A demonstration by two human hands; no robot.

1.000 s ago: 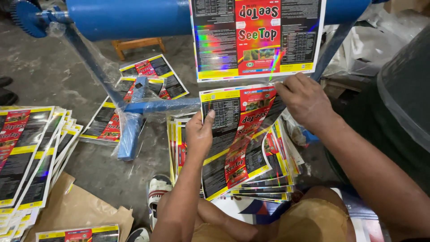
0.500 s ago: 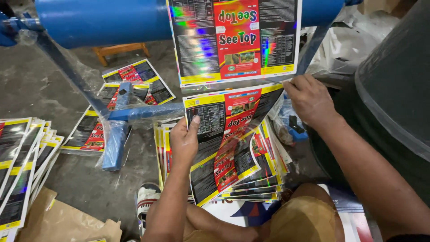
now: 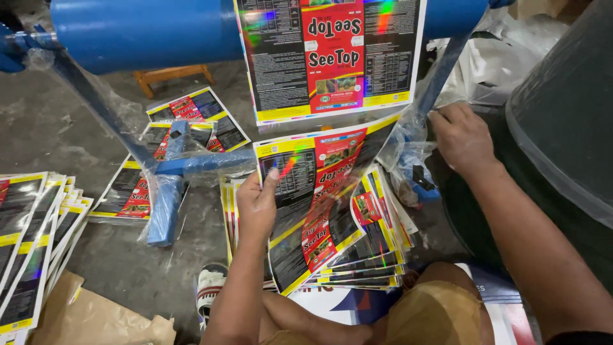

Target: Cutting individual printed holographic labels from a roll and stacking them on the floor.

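Two hands work a glossy printed sheet under a blue roller.

The blue roller (image 3: 147, 29) spans the top, with one printed sheet (image 3: 332, 57) draped over it and hanging down. Below that, the left hand (image 3: 255, 207) pinches the left edge of the top sheet (image 3: 319, 191) of a fanned stack (image 3: 370, 255) lying on the concrete floor (image 3: 45, 128); the thumb lies on the printed face and the fingers are curled behind, closed on the sheet. The right hand (image 3: 461, 137) rests loosely curled at the sheet's upper right corner beside the plastic-wrapped blue frame leg (image 3: 440, 67); whether it actually grips anything cannot be told. Three stacks of sheets show: one under the hands, one at the floor's left edge (image 3: 29, 243), and one loose group behind the blue crossbar (image 3: 185, 169).
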